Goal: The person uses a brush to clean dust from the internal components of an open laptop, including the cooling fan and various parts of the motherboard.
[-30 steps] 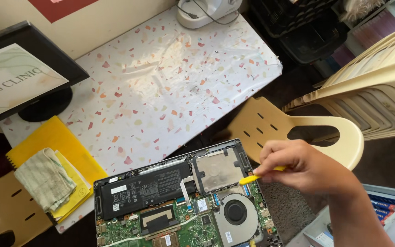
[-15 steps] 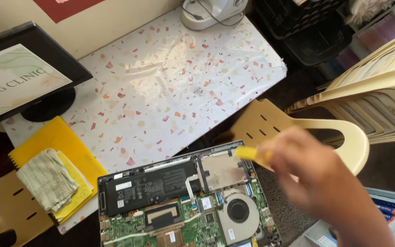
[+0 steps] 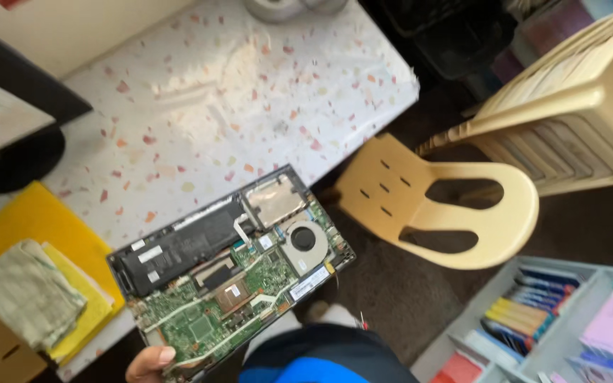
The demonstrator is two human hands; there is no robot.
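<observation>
A white tabletop (image 3: pixel 200 113) with coloured speckles fills the upper view, a cream plastic chair (image 3: pixel 441 206) beside it. The opened laptop (image 3: pixel 232 266), bottom cover off, lies tilted with its near end off the table edge, battery, fan and green board exposed. The left hand (image 3: pixel 152 363) grips its near corner, thumb pressed on the board edge; the fingers beneath are hidden, probably curled under. The right hand is out of view. Supporting the chassis rim, not the circuitry, seems wiser.

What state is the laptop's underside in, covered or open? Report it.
Open. The laptop has no bottom cover: its black battery, green circuit board and round fan lie exposed. The left hand grips its near corner.
</observation>
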